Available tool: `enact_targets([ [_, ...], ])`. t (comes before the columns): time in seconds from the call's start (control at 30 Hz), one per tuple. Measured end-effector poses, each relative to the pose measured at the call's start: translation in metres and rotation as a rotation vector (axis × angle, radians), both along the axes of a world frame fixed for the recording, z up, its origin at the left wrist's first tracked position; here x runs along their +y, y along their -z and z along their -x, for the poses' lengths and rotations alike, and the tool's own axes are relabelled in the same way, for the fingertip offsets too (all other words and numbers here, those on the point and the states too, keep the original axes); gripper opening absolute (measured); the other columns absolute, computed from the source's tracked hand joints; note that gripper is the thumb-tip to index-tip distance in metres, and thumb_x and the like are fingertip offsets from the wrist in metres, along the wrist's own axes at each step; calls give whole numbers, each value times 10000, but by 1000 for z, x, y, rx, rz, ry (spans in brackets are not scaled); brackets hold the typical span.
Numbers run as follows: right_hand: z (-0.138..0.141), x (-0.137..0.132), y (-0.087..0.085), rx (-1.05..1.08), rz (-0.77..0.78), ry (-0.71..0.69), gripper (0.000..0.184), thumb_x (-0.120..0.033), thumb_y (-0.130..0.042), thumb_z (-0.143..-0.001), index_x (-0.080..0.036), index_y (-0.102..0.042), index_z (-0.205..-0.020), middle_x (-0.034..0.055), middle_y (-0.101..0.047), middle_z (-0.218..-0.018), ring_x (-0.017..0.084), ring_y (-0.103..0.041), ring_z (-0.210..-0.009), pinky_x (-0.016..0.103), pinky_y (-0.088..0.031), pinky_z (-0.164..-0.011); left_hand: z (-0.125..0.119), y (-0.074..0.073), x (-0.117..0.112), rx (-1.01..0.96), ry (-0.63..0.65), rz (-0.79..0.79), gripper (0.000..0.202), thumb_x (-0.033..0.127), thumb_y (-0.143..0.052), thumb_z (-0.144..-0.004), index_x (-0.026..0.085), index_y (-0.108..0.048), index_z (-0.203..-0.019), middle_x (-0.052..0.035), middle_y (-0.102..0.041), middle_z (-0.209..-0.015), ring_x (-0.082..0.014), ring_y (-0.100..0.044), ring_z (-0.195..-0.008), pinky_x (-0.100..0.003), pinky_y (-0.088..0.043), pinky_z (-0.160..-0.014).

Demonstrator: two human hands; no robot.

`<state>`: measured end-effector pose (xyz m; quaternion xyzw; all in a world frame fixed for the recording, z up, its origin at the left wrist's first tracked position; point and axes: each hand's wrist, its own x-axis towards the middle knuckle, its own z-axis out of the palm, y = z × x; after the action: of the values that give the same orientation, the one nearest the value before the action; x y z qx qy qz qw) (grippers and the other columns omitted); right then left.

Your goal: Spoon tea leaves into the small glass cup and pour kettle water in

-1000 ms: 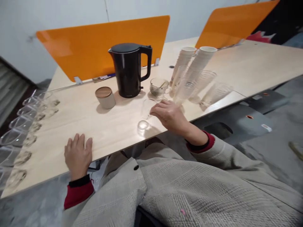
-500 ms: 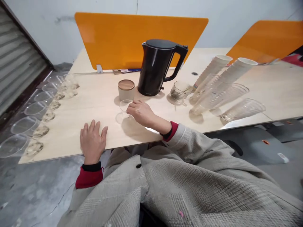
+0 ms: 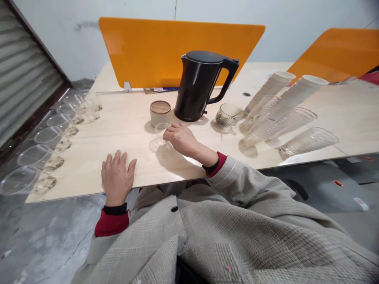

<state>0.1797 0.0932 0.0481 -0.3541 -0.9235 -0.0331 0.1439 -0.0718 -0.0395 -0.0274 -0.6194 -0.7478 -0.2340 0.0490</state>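
My left hand lies flat on the table, fingers spread, close to the front edge. Fingers of my right hand are closed on the side of a small clear cup, which is upright on the table. Just behind that cup is a cream canister with a wooden lid. A black electric kettle stands behind my right hand, its handle to the right. Farther right, a ribbed glass bowl holds dark dry bits and what looks like a thin spoon.
Along the left edge of the table runs a row of several clear cups with dark bits in their bottoms. Stacks of paper cups and clear plastic cups occupy the right. An orange divider rises behind the kettle.
The view has shifted slightly, so the table things appear a little farther right. Both hands keep their poses, my right still on the clear cup.
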Motion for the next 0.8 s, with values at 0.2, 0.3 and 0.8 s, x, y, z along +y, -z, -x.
enact_targets([
  [0.2,-8,5,1,57,42,-43,249,-171,-571,-1056,-178,-818,-1036,140,-816,-1134,301,-625,-1052,432,-424,-910,-1,-3,-1,39,-1,23,609,512,-436,-1095,87,-716,-1429,-227,-616,-1607,-487,-473,-1559,-686,-362,-1277],
  [0.3,-14,5,-1,156,64,-100,265,-214,-675,-1011,-186,-784,-1251,131,-775,-1371,318,-637,-1179,464,-457,-1020,-1,-1,-1,38,-4,5,580,511,-448,-1092,120,-723,-1422,-207,-628,-1603,-473,-477,-1559,-676,-365,-1278],
  [0.8,40,132,-24,153,246,190,834,-581,-756,-925,-193,-526,-1626,211,-541,-1635,403,-575,-1385,530,-472,-1142,-1,1,0,5,-7,-8,538,505,-474,-1081,168,-732,-1411,-174,-644,-1595,-454,-485,-1554,-662,-367,-1275],
])
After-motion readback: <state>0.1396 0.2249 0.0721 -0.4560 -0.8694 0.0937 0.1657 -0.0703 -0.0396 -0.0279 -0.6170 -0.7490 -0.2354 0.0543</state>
